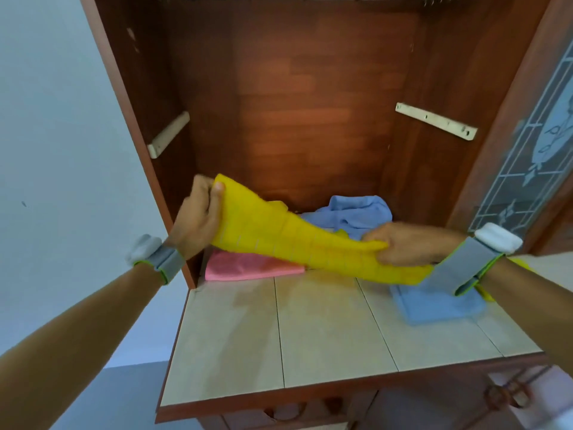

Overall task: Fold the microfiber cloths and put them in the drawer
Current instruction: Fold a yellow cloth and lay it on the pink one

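Yellow cloth (297,243) with faint grid lines; pink cloth (248,268); two light blue cloths (356,214) (440,305); beige tiled counter (325,330); reddish-brown wood-grain cabinet (310,103).

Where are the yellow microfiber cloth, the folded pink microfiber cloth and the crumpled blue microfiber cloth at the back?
yellow microfiber cloth (279,240): head view, middle of its stretched span.
folded pink microfiber cloth (248,268): head view, centre of its top face.
crumpled blue microfiber cloth (359,212): head view, upper part of the heap.
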Available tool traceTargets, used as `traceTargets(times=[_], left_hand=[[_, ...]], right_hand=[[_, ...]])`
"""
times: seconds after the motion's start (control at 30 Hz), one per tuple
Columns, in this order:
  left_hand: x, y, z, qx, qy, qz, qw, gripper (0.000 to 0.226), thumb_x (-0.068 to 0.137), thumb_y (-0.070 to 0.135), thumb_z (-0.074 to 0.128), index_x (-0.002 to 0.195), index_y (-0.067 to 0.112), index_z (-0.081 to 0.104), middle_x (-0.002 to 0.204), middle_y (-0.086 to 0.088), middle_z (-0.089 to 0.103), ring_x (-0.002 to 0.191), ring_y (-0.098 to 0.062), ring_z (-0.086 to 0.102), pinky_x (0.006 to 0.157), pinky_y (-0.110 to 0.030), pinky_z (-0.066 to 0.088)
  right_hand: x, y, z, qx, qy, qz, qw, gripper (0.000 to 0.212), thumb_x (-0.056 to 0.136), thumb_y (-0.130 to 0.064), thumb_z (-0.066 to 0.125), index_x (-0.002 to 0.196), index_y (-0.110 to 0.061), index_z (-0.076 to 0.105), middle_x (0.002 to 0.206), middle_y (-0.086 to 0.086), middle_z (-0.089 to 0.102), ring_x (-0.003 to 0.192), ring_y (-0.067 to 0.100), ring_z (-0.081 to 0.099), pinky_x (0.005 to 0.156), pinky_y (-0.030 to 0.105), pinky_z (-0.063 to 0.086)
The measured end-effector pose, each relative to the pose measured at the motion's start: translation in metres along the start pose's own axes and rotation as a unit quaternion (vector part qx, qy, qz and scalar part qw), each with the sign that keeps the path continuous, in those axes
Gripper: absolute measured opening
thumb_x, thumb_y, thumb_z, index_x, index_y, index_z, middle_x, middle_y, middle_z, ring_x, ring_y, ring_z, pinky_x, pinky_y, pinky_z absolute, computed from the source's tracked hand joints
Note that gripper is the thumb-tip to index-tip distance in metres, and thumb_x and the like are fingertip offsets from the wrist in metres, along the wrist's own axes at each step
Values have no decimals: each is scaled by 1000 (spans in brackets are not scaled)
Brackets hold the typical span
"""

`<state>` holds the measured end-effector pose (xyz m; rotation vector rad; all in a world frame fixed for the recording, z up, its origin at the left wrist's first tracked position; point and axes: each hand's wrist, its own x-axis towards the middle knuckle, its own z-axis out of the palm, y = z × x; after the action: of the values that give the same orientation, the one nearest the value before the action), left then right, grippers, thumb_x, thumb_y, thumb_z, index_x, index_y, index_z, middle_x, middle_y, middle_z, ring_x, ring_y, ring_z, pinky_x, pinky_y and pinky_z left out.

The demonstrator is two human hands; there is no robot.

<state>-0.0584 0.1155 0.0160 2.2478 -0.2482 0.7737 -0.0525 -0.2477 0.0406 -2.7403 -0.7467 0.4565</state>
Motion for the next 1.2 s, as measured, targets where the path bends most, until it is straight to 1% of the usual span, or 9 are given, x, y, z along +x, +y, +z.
traceTargets(times=[0.17,0.33,0.47,0.53,0.6,0.73,0.9,1.07,1.2], left_hand=[[-87,-36,31,32,-218,-62,973,61,87,77,24,93,20,43,74,-6,55,70,-18,58,72,-31,48],[-132,-43,38,33,-365,-188,911,40,98,54,31,102,16,44,91,-9,60,91,-30,61,86,-44,50],[-128,-23,7,-85,-426,-317,843,49,88,71,39,127,43,46,126,22,47,125,-10,44,108,-23,35],[-131,-28,-5,-54,-515,-296,803,67,85,74,42,143,42,33,139,25,35,133,-3,31,111,-20,24],[-141,-30,-8,-24,-602,-233,763,45,93,61,43,135,44,43,138,26,41,131,-3,37,107,-21,29],[-144,-29,8,-154,-520,-272,795,16,99,29,53,115,25,59,104,0,67,90,-17,63,78,-30,54],[-130,-21,45,-270,-331,-273,862,34,90,28,67,124,24,62,101,-15,65,90,-24,63,85,-44,52],[-133,16,94,-230,-423,-168,860,24,89,22,71,108,7,69,95,3,65,85,-2,57,80,-18,45],[-142,35,125,-88,-447,-23,890,24,89,40,65,106,23,61,102,11,58,89,4,53,81,-18,42]], right_hand=[[-1,18,60,-27,-198,38,979,19,79,-12,56,69,-27,52,67,-8,50,63,9,48,59,27,41],[-5,18,100,-10,-323,53,945,15,83,-14,60,78,-28,58,73,-12,52,62,1,47,49,16,40],[-18,11,84,96,-364,28,926,12,79,-23,66,91,-25,66,78,-17,62,71,-1,56,63,18,48],[-24,9,77,127,-390,6,912,13,87,-18,66,98,-24,67,84,-19,67,77,-3,60,73,21,52],[-25,11,80,123,-402,-1,907,16,90,-15,65,96,-29,68,86,-20,68,78,-3,61,76,23,52],[-14,27,104,4,-249,16,968,22,79,-32,53,68,-50,57,82,-14,60,78,6,58,70,28,51],[6,48,112,3,-15,18,1000,14,80,-33,49,80,-47,54,89,0,68,83,15,63,76,34,51],[26,47,129,-12,73,2,997,17,87,-31,49,98,-32,63,99,-1,67,98,23,62,82,36,49],[39,51,147,-80,63,20,995,22,91,-35,50,109,-32,62,112,3,59,110,28,57,86,35,45]])
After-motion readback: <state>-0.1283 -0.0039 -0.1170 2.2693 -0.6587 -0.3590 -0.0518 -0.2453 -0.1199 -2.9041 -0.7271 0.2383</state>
